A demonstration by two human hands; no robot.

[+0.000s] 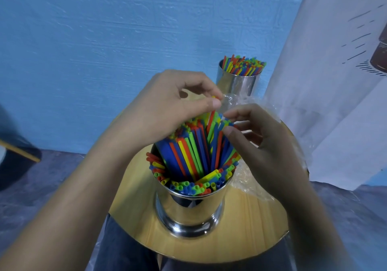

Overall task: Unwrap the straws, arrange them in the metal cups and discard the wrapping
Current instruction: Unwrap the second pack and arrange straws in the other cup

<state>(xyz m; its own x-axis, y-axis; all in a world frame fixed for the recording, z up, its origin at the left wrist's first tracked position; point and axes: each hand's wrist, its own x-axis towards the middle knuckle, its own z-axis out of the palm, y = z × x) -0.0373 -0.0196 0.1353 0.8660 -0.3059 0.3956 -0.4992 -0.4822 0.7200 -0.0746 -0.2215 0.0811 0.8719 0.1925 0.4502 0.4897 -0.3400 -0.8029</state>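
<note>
A shiny metal cup (189,210) stands near me on a round wooden table (247,222), packed with coloured straws. A taller bundle of straws (194,151) sticks up out of it. My left hand (167,107) pinches the tops of this bundle between thumb and fingers. My right hand (263,145) holds the bundle's right side, thumb and fingertips on the straws. Clear plastic wrapping (232,101) lies crumpled just behind my hands. A second metal cup (238,84), full of straws, stands at the table's far edge.
More crinkled clear wrapping (249,182) lies on the table to the right of the near cup, under my right wrist. A blue wall is behind, a white cloth (326,82) hangs at the right, and my lap is below the table.
</note>
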